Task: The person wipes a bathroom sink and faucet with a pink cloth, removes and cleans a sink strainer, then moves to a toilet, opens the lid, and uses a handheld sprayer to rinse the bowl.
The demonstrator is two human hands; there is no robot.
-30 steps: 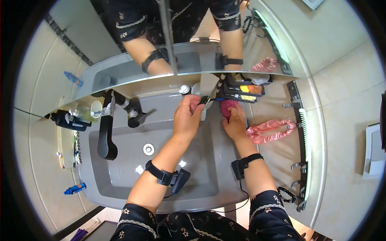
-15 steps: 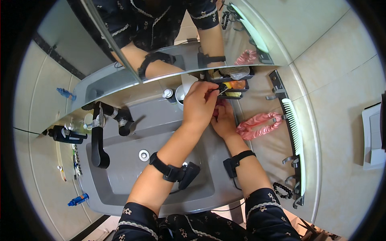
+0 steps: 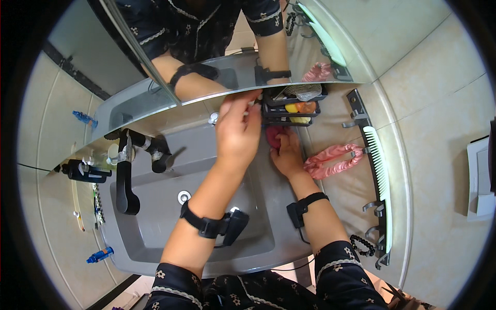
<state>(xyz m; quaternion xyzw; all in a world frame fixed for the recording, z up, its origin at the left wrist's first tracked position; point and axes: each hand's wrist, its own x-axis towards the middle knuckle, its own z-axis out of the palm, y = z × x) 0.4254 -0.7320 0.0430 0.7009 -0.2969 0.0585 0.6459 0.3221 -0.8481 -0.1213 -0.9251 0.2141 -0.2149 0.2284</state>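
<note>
My left hand is raised over the back of the grey sink, just below the mirror's lower edge. Its curled fingers are smeared by motion, and whether they hold anything is unclear. At the sink's back right corner, my right hand is closed around a round pink object of a kind I cannot make out. Right behind that hand stands a black tiered rack with yellow and orange items in it. The white cup is mostly hidden behind my left hand.
A black tap and a dark bottle stand on the left. On the right wall, a black hook rail carries a pale green comb, a pink headband and a beaded bracelet. The mirror overhangs the back.
My left hand has moved left, away from the black rack and toward the white cup, uncovering the rack's front and the pink object. My right hand has stayed in place.
</note>
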